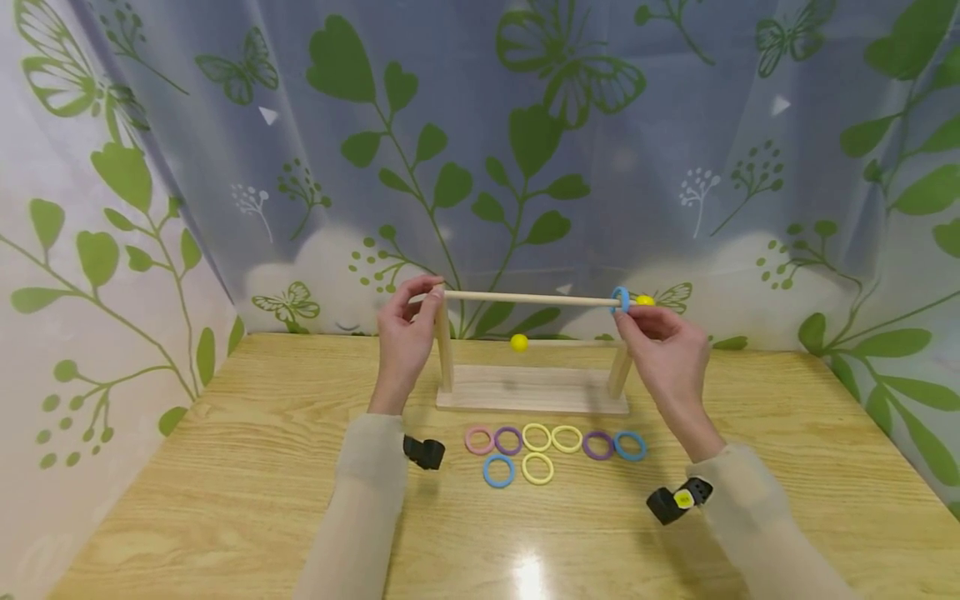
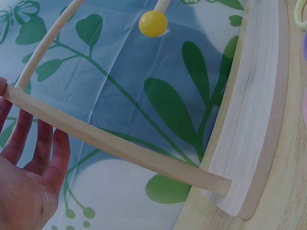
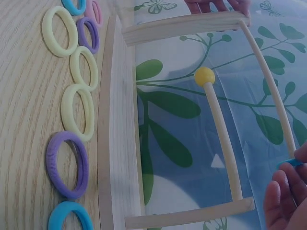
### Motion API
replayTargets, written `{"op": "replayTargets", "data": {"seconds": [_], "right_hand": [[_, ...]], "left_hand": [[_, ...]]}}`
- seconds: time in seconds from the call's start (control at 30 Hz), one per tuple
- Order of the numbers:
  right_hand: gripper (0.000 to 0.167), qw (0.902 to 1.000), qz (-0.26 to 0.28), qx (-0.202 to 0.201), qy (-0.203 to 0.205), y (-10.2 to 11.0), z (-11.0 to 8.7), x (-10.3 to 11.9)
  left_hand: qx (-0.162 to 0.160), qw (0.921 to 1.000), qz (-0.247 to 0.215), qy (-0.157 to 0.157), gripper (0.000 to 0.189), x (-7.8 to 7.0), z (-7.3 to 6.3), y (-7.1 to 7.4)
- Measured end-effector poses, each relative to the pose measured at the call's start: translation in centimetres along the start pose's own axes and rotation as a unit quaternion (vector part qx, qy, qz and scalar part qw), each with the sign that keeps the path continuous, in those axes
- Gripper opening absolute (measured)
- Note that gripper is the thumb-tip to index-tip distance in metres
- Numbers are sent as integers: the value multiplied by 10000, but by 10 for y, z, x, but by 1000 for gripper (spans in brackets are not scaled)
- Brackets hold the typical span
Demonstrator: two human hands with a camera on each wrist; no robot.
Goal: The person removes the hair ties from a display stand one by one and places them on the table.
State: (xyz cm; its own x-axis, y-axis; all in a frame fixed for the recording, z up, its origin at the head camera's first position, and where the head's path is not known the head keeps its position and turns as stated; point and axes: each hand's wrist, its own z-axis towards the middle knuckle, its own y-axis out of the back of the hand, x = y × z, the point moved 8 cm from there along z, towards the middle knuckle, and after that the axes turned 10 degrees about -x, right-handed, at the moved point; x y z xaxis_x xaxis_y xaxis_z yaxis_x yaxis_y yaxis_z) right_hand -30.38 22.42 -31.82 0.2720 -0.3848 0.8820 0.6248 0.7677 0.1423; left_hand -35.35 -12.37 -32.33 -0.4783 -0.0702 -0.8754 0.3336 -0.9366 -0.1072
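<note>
A wooden stand (image 1: 532, 390) has two upright posts and two rods. My left hand (image 1: 407, 325) grips the top of its left post (image 2: 120, 140), fingers behind the wood. From that post the upper rod (image 1: 528, 297) runs rightward to a yellow ball (image 1: 645, 301). Near this ball end, my right hand (image 1: 670, 343) pinches a blue hair tie (image 1: 619, 299) that encircles the rod. Its thumb and fingertips partly cover the tie in the right wrist view. The lower rod (image 3: 223, 136) extends from the right post (image 3: 192, 214) and ends in another yellow ball (image 1: 519, 342).
In front of the stand, several ribbed hair ties lie on the wooden table (image 1: 285, 417), among them pink (image 1: 480, 440), purple (image 1: 597, 445), yellow (image 1: 537, 468) and blue (image 1: 498, 471) ones. A leaf-patterned curtain (image 1: 480, 167) hangs close behind the stand.
</note>
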Motion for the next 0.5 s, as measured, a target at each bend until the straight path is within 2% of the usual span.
{"op": "replayTargets", "data": {"seconds": [0.27, 0.5], "right_hand": [[29, 9999, 110, -29, 28, 4, 0, -1], [26, 9996, 149, -103, -223, 8, 1, -5]], "left_hand": [[16, 10000, 2, -13, 20, 0, 0, 0], [13, 10000, -16, 4, 21, 0, 0, 0]]}}
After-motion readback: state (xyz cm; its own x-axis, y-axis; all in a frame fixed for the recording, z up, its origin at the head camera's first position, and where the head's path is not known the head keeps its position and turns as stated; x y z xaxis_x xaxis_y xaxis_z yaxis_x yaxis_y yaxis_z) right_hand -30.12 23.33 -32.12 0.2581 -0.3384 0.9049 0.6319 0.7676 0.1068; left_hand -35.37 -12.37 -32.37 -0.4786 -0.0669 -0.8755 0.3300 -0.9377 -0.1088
